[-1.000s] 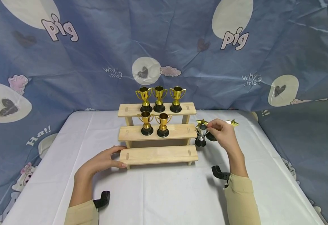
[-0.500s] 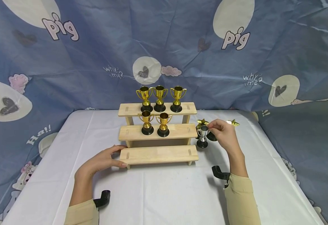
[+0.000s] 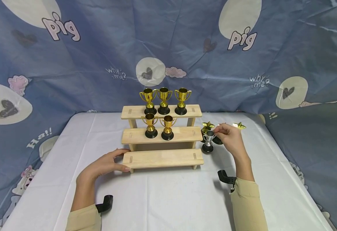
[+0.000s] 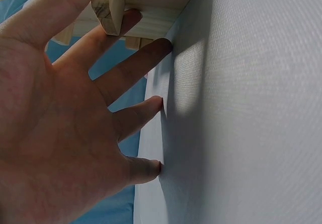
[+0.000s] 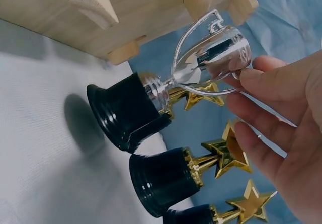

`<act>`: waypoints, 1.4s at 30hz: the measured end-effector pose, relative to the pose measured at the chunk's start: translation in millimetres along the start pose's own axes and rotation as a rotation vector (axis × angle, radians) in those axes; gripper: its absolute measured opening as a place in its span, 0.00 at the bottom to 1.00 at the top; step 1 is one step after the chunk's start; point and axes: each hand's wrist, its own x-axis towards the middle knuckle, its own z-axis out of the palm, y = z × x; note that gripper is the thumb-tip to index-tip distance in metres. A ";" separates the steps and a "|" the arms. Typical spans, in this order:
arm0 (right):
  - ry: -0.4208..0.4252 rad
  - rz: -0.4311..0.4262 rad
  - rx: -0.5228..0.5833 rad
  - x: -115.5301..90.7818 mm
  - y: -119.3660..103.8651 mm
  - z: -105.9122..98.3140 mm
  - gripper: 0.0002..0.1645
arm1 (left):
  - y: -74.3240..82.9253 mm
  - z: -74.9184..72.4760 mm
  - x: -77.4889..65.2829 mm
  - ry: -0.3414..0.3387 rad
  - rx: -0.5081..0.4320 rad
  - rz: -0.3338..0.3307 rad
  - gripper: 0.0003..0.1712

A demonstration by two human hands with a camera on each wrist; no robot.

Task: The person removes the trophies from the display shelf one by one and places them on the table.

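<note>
Silver trophy (image 3: 208, 141), I see, at the wooden stand's (image 3: 162, 158) three o'clock; blue printed fabric (image 3: 168, 38) hangs at twelve, white cloth (image 3: 171, 199) spreads toward six. Left hand (image 3: 106, 164), fingers apart, touches the nine o'clock end; right hand (image 3: 230, 136) pinches the trophy's handle.

1. Silver trophy cup (image 3: 208, 142) – shiny bowl, looped side handles, round black base. Right of centre in the head view, roughly upright; right hand (image 3: 231, 138) pinches it near the rim, at one handle. Whether the base meets the cloth, can't tell.
2. Wooden stand (image 3: 162, 158) – pale, bare-grained, three stepped tiers, upright mid-frame. Left hand (image 3: 103, 165) at the lowest tier's left end, thumb to the front.
</note>
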 end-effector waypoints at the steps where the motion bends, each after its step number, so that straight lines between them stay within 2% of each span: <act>1: 0.001 0.003 0.003 0.0 0.6 0.3 0.03 | -0.2 0.1 0.0 -0.001 0.000 -0.002 0.50; 18: 0.012 0.029 -0.019 0.8 9.6 5.5 0.04 | 0.2 0.2 0.1 0.001 -0.002 -0.001 0.50; 26: -0.035 0.049 -0.085 -1.4 9.8 -3.5 0.05 | -1.3 -0.2 0.0 0.005 -0.008 -0.004 0.50; 37: -0.059 0.051 -0.112 -1.0 8.2 -3.5 0.05 | -1.5 -0.1 -0.9 0.002 -0.009 -0.015 0.50; 42: -0.094 0.053 -0.117 -1.0 8.6 -4.9 0.09 | -2.0 -0.1 -0.4 0.001 -0.006 -0.007 0.50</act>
